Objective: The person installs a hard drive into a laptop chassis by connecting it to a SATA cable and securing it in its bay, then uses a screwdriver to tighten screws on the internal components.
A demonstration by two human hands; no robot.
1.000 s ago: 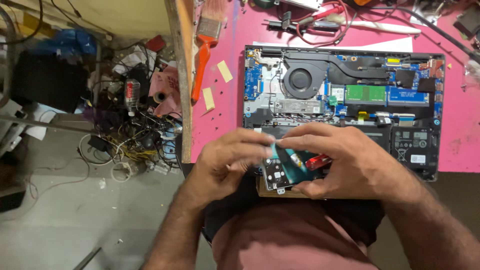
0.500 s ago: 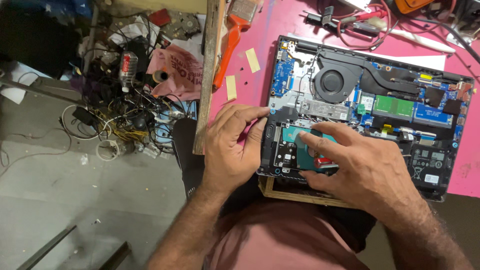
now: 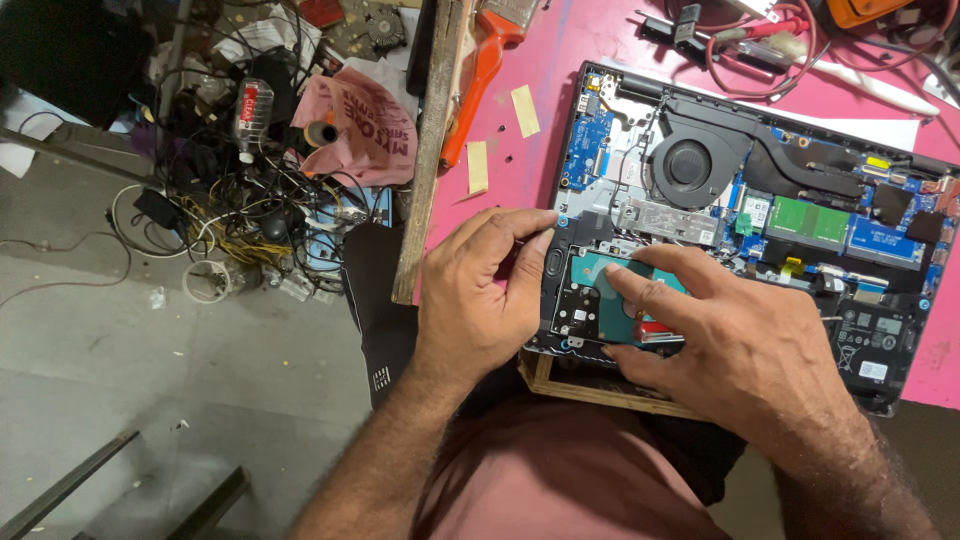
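At the near left corner of the opened laptop (image 3: pixel 760 200), which lies base-up on the pink desk (image 3: pixel 520 170), a flat drive (image 3: pixel 610 300) with a teal and red label sits in its bay, and both hands rest on it or right beside it. Its long axis runs roughly left to right across the view, in line with the laptop's front edge, and its left end carries a dark metal bracket.

Directly over the drive is the right hand (image 3: pixel 740 350), which comes in from the right. Its fingers (image 3: pixel 660 262) are spread and laid flat, the forefinger along the drive's far edge and the next finger across the label; the thumb lies at the near edge by the wooden frame (image 3: pixel 600 392) under the laptop. They press rather than pinch.

Just to the left of the drive is the left hand (image 3: pixel 480 300). Its fingers are curled close together over the laptop's left rim, the forefinger tip near the corner screw post and the thumb set against the bracket side of the bay. Whether it touches the drive itself I cannot tell.

So the drive lies beneath the right hand and to the right of the left hand; the right is the nearer.
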